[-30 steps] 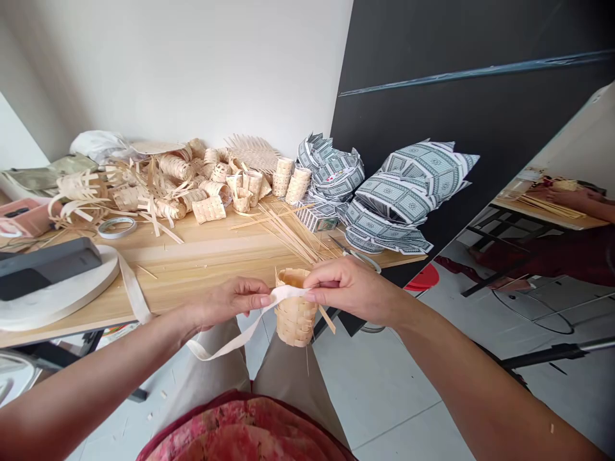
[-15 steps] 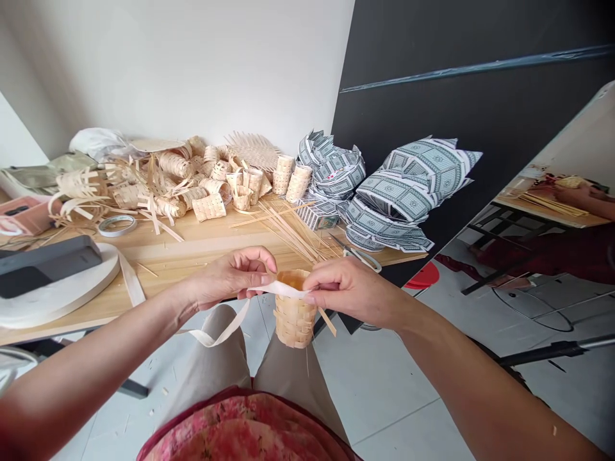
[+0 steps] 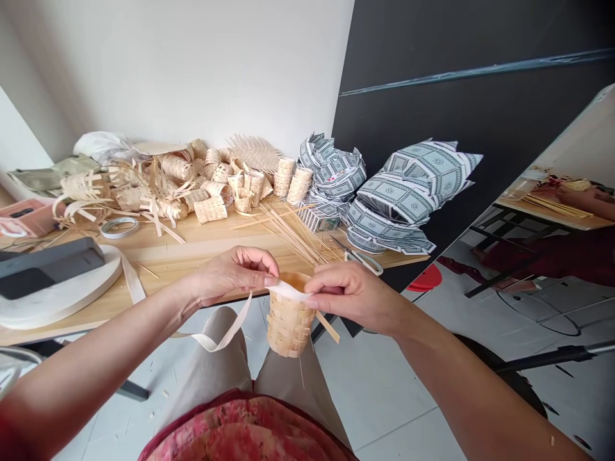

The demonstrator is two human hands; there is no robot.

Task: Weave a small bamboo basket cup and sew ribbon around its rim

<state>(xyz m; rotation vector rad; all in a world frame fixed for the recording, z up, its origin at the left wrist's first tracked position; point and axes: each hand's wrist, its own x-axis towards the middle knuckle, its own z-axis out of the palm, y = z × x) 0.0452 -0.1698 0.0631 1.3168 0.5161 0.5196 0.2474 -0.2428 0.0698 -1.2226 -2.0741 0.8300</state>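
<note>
A small woven basket of pale wood strips hangs above my knees, slightly tilted. Across the near side of its rim lies a white fabric tape. My left hand pinches the tape between thumb and fingers at the rim's left side. At the right, my right hand grips the rim and the tape together; its fingertips partly hide the edge. A loose wood strip sticks out below the right hand. From the left hand the tape sags in a loop, then passes behind my left forearm.
A white tape roll with a grey device on top sits on the table's left. Behind are piled woven baskets, loose strips, scissors and folded patterned-paper pieces. A person's arm shows far right.
The basket has swung slightly left and down at its base. My left hand has moved a little to the right, and the tape now lies closer along the rim.
</note>
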